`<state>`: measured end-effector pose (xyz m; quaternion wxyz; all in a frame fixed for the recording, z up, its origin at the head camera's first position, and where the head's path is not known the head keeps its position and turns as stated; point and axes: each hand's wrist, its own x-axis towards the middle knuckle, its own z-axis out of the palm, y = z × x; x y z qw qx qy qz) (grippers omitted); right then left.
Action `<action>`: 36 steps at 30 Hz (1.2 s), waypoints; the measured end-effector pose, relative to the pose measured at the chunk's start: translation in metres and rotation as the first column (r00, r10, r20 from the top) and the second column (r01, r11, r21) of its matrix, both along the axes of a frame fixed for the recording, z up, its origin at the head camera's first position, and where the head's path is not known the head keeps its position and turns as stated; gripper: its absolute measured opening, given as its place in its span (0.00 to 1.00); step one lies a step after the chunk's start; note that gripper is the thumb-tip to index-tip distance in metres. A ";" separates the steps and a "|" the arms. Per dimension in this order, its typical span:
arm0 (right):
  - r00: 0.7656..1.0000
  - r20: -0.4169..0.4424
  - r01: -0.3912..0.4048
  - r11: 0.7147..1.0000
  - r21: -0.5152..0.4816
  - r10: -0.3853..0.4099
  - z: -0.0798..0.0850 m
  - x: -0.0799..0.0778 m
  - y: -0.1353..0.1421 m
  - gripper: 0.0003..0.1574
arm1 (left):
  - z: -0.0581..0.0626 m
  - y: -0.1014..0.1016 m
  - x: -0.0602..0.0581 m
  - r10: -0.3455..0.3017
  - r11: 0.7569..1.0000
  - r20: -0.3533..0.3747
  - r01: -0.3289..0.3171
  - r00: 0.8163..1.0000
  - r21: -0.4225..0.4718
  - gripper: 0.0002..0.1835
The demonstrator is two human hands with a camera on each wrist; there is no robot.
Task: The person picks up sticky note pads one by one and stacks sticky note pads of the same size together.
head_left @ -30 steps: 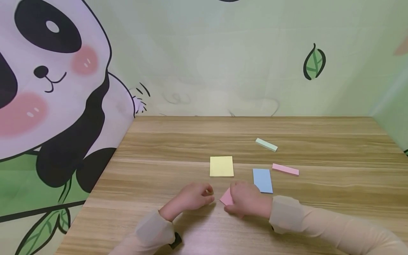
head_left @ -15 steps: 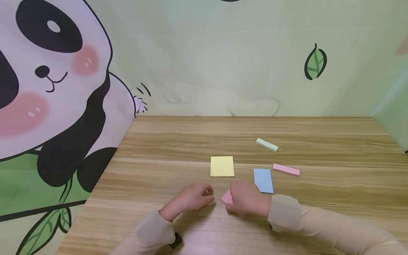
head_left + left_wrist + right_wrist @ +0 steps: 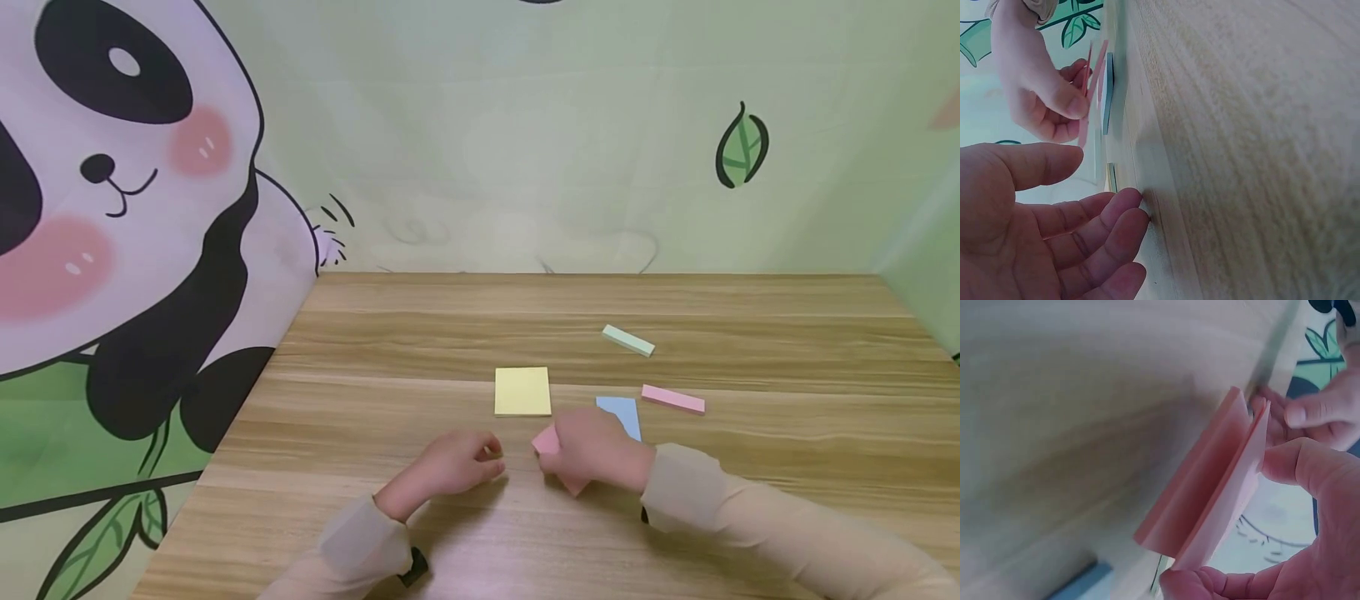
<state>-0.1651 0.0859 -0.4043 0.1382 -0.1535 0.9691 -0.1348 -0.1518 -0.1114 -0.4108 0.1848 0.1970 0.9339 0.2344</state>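
Note:
My right hand (image 3: 600, 450) pinches a pink sticky note pad (image 3: 1229, 500) between thumb and fingers. In the right wrist view its sheets splay apart, leaving a wedge-shaped gap. The hand covers much of this pad in the head view and overlaps the near part of a blue sticky note pad (image 3: 619, 410). To the left, my left hand (image 3: 459, 462) holds nothing, its fingers loosely bent. Fingertips of that hand (image 3: 1072, 231) are right at the tabletop in the left wrist view. Beyond both hands lies a square yellow sticky note pad (image 3: 522, 392).
A narrow pink strip pad (image 3: 673, 399) lies right of the blue pad. Farther back is a pale green strip pad (image 3: 628, 340). The wooden table (image 3: 390, 333) ends at a backdrop (image 3: 480, 167) printed with a panda and leaves.
My right hand has moved slightly away from me and to the right with the pink pad, now overlapping more of the blue pad. The left hand has kept its place.

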 end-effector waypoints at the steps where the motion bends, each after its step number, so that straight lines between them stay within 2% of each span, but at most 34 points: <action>1: 1.000 -0.001 0.015 1.000 0.005 -0.015 0.001 -0.002 0.002 0.13 | 0.000 0.000 0.000 0.001 1.000 0.002 -0.001 1.000 0.003 0.15; 5: 0.998 -0.017 0.062 0.998 0.033 -0.062 0.003 -0.009 0.009 0.14 | -0.001 0.000 0.000 0.004 1.000 0.002 -0.004 1.000 0.005 0.15; 12: 0.997 -0.032 0.067 0.996 0.061 -0.065 0.010 -0.021 0.025 0.17 | -0.001 0.000 0.000 0.004 1.000 0.011 -0.005 1.000 0.009 0.15; 16: 0.994 -0.037 0.105 0.991 0.081 -0.102 0.013 -0.026 0.034 0.17 | -0.001 0.000 0.000 0.001 1.000 0.004 -0.001 1.000 0.011 0.15; 24: 0.987 0.032 0.149 0.979 0.141 -0.155 0.011 -0.034 0.046 0.17 | -0.001 -0.001 0.001 0.008 1.000 0.005 -0.008 1.000 0.021 0.14; 30: 0.987 0.048 0.145 0.984 0.106 -0.151 0.011 -0.038 0.053 0.16 | -0.002 -0.001 0.000 0.007 1.000 0.004 -0.007 1.000 0.021 0.14; 36: 0.986 0.052 0.149 0.982 0.112 -0.156 0.009 -0.042 0.058 0.18 | -0.004 -0.001 -0.001 0.009 1.000 0.004 -0.009 1.000 0.014 0.14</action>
